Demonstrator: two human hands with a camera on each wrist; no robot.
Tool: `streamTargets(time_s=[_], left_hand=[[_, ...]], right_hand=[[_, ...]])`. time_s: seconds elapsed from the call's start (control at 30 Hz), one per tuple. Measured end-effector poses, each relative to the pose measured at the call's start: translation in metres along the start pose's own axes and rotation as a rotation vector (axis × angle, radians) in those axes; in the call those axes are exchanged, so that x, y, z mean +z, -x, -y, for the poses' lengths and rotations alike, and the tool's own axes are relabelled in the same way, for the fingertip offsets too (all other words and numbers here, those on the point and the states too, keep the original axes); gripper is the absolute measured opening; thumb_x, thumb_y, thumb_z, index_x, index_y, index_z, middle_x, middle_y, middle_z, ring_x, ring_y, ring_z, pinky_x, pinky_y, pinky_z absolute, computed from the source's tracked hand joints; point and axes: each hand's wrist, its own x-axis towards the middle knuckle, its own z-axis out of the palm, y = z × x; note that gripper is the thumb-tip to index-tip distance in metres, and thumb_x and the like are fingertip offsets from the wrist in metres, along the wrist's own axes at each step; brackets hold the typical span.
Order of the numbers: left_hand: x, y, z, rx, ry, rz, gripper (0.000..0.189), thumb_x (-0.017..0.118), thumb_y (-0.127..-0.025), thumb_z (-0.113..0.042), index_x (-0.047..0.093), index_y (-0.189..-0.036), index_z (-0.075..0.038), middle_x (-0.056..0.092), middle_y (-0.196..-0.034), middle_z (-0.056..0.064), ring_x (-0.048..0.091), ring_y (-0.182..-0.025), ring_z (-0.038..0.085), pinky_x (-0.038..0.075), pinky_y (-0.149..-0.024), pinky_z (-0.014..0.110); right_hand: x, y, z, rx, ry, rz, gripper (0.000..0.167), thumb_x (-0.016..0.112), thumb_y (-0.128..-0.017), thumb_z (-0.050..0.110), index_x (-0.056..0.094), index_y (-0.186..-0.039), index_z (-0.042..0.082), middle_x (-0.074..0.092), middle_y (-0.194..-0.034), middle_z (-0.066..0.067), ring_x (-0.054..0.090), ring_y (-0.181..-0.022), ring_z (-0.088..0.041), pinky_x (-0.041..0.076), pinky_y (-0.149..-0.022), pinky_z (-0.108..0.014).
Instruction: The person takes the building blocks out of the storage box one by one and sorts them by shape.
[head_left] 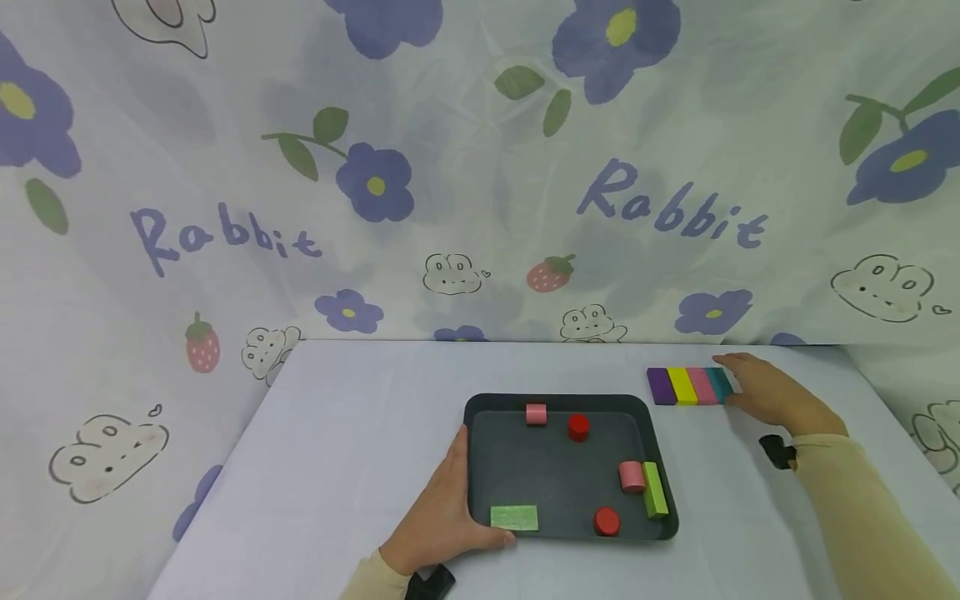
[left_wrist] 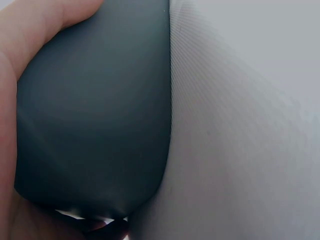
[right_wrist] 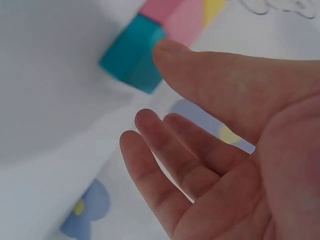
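Observation:
My left hand [head_left: 442,508] grips the near left corner of a dark grey tray [head_left: 555,467], its thumb along the front rim and its fingers up the left side. In the left wrist view the tray's wall [left_wrist: 100,115] fills the space beside the hand. My right hand [head_left: 776,396] is at the right end of a row of blocks, around the teal block [head_left: 718,385]. In the right wrist view its thumb overlaps the teal block [right_wrist: 132,55] while the other visible fingers are spread below it. Pink [head_left: 702,386], yellow [head_left: 682,386] and purple [head_left: 662,387] blocks continue the row leftward.
Inside the tray lie two pink cylinders [head_left: 536,414], two red round pieces [head_left: 578,427], a light green block [head_left: 514,517] and a lime block [head_left: 655,490] against the right wall. The white table [head_left: 360,442] meets a patterned cloth [head_left: 480,167] behind.

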Motion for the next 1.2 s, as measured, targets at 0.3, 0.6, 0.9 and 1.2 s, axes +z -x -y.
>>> streamTargets(time_s=[0.3,0.6,0.9,1.2], left_hand=[[0.0,0.0,0.0,-0.008,-0.004,0.002,0.15,0.087,-0.062,-0.067,-0.007,-0.16,-0.003,0.002,-0.168,0.012,0.014,-0.152,0.029,0.026,-0.117,0.054],[0.001,0.0,0.0,-0.006,-0.01,0.003,0.15,0.086,-0.062,-0.068,-0.006,-0.16,-0.002,0.004,-0.168,0.014,0.016,-0.152,0.032,0.027,-0.116,0.056],[0.0,0.001,0.0,-0.003,-0.008,0.0,0.15,0.087,-0.061,-0.067,-0.005,-0.16,-0.001,0.005,-0.168,0.015,0.015,-0.152,0.03,0.026,-0.116,0.055],[-0.001,0.002,-0.001,-0.004,-0.008,0.001,0.15,0.087,-0.061,-0.068,-0.005,-0.16,-0.002,0.004,-0.168,0.014,0.014,-0.152,0.029,0.026,-0.117,0.054]], right_hand=[[-0.01,0.007,0.029,-0.046,-0.012,-0.071,0.063,0.073,-0.089,0.003,0.044,-0.143,-0.011,0.038,-0.142,-0.04,0.035,-0.13,-0.059,0.033,-0.103,-0.07],[-0.014,0.018,0.06,-0.098,-0.017,-0.158,0.06,0.073,-0.089,0.001,0.047,-0.141,-0.009,0.043,-0.14,-0.037,0.042,-0.126,-0.057,0.037,-0.1,-0.068],[-0.01,0.025,0.091,-0.187,0.007,-0.252,0.058,0.077,-0.086,0.001,0.052,-0.138,-0.007,0.051,-0.136,-0.031,0.052,-0.122,-0.049,0.045,-0.098,-0.061],[-0.006,0.03,0.12,-0.227,-0.018,-0.253,0.056,0.076,-0.089,0.007,0.054,-0.139,-0.003,0.053,-0.137,-0.028,0.054,-0.123,-0.047,0.047,-0.097,-0.06]])
